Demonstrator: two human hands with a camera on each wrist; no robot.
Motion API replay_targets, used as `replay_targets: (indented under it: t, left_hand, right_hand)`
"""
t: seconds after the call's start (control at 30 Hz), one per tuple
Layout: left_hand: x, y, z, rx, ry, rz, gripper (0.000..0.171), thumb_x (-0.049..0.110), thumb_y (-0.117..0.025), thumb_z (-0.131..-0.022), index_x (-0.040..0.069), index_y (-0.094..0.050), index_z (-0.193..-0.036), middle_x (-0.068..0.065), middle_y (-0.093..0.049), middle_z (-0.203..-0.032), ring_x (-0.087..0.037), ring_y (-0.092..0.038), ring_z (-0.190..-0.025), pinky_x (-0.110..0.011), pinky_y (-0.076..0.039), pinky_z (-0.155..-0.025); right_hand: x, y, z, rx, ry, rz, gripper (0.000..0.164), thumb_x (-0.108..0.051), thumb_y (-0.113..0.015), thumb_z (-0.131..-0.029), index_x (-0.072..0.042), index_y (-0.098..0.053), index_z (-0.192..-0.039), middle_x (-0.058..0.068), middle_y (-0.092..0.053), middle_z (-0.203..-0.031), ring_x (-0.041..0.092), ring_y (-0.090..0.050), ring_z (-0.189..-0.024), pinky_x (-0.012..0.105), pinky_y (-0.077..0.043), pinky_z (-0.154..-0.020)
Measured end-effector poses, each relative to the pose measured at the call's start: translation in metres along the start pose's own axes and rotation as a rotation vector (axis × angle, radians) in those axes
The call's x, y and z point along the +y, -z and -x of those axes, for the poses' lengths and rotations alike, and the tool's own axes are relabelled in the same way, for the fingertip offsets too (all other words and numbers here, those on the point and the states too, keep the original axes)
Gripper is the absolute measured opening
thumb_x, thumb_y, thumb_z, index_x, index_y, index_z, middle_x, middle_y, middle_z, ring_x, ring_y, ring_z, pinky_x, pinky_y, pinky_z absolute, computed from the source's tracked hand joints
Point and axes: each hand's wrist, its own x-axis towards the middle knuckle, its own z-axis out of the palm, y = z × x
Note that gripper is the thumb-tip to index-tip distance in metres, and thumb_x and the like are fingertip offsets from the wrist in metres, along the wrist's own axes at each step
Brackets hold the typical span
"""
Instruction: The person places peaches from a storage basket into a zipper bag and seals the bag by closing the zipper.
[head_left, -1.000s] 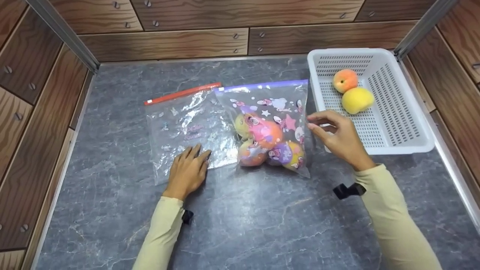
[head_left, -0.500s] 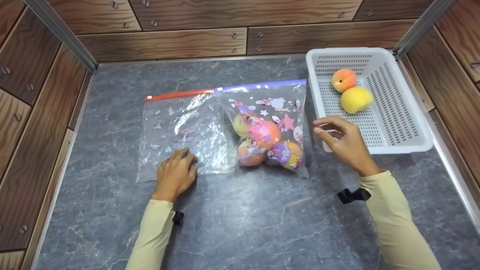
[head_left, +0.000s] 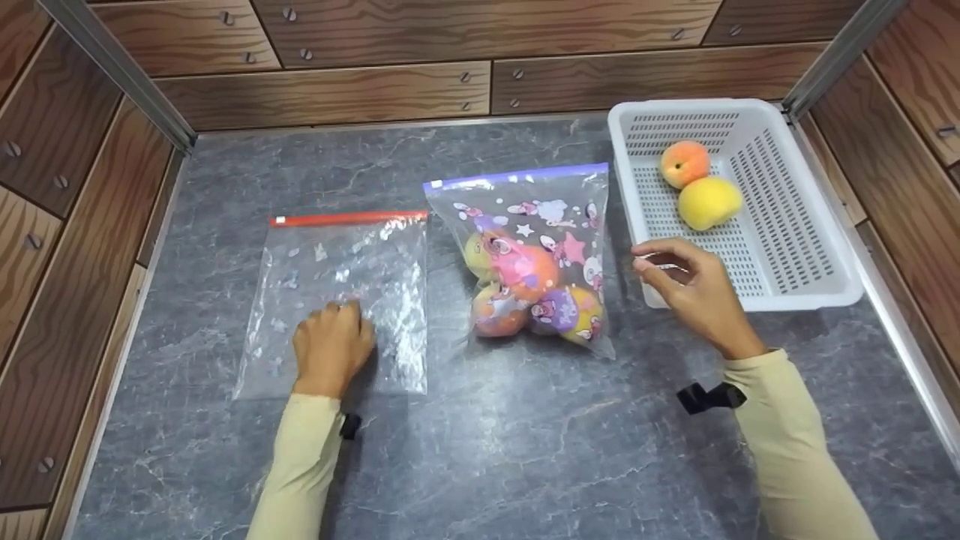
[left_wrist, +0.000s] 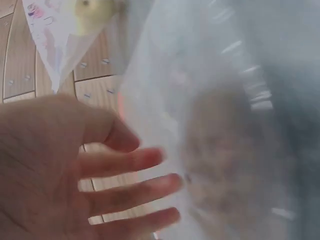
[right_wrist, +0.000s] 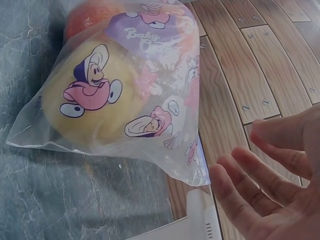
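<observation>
My left hand point(head_left: 332, 346) touches the top of a flat clear zip bag point(head_left: 397, 300) with a red zipper strip; its fingers look fairly straight in the left wrist view. To the right of that bag, a printed zip bag point(head_left: 559, 206) with a purple zipper strip lies with several peach-like fruits and a yellow fruit inside. My right hand point(head_left: 697, 296) hovers between the printed bag and the white basket point(head_left: 836, 247), fingers loosely bent and holding nothing. The right wrist view shows it beside the printed bag point(right_wrist: 95, 100), apart from it.
Inside the basket at the right lie a peach point(head_left: 685, 164) and a yellow mango-like fruit point(head_left: 709, 204). Wood-patterned panels point(head_left: 322, 97) border the grey marbled tabletop point(head_left: 510, 450) at the back and sides.
The red-zipper bag has slid left and toward me with my left hand, and a gap now separates it from the printed bag. My right hand has drawn slightly away from the printed bag.
</observation>
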Motion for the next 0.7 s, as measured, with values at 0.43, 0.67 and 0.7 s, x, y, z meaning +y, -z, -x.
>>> replay_targets:
  t: [0.43, 0.67, 0.7]
  left_hand:
    - [0.053, -0.019, -0.094, -0.116, 0.016, 0.088, 0.042, 0.039, -0.061, -0.098, 0.003, -0.062, -0.119, -0.023, -0.066, -0.112, -0.049, -0.065, -0.098, -0.058, -0.057, -0.079]
    - [0.050, -0.033, -0.104, -0.225, 0.055, 0.075, 0.056, 0.046, -0.061, -0.098, 0.003, -0.053, -0.134, -0.026, -0.062, -0.124, -0.053, -0.061, -0.110, -0.063, -0.054, -0.089]
    - [0.050, -0.034, -0.105, -0.217, 0.048, 0.079, 0.054, 0.044, -0.060, -0.098, 0.003, -0.054, -0.133, -0.026, -0.063, -0.123, -0.053, -0.061, -0.110, -0.064, -0.054, -0.088]
  right_hand:
    - [0.001, 0.000, 0.002, 0.014, 0.003, -0.019, 0.017, 0.006, -0.069, -0.093, 0.006, -0.071, -0.110, 0.016, -0.070, -0.109, 0.019, -0.067, -0.096, 0.019, -0.059, -0.083]
    - [0.002, 0.004, 0.004, 0.042, -0.003, -0.040, 0.021, 0.014, -0.066, -0.090, 0.008, -0.071, -0.109, 0.018, -0.070, -0.108, 0.012, -0.067, -0.094, 0.018, -0.058, -0.083]
    - [0.002, 0.005, 0.004, 0.045, -0.001, -0.040, 0.021, 0.015, -0.066, -0.090, 0.009, -0.071, -0.109, 0.018, -0.070, -0.108, 0.011, -0.067, -0.094, 0.019, -0.058, -0.083]
